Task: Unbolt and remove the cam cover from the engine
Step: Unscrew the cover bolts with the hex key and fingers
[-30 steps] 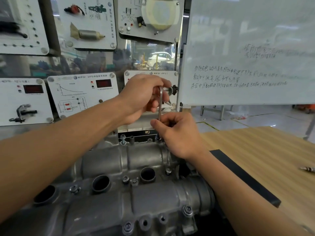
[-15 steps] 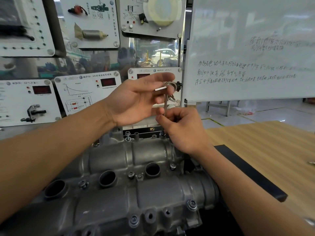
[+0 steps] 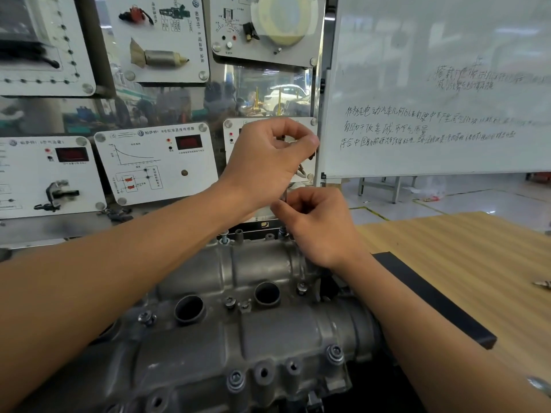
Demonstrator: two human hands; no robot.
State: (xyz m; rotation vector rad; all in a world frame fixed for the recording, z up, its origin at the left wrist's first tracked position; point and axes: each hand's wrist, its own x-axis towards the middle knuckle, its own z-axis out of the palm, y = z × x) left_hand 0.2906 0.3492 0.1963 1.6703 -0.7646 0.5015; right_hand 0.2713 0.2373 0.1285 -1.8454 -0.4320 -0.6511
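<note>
The left hand (image 3: 268, 156) is curling round the top of the hex key (image 3: 284, 194); the right hand (image 3: 316, 225) is pinching its shaft above the cam cover (image 3: 262, 263). A wall panel (image 3: 158, 162) is showing "冷却液温度传感器".

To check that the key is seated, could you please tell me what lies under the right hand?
Under the right hand, the hex key runs down toward a bolt at the far edge of the cam cover. The fingers hide its tip, so seating cannot be seen.

This is a car-mechanics training workshop: demonstration panels (image 3: 155, 165) with mounted sensors, wiring diagrams and red digital displays line the wall, a handwritten whiteboard (image 3: 432, 84) stands beside them, and a bare engine (image 3: 238, 338) sits by a wooden worktop (image 3: 462, 248).
</note>
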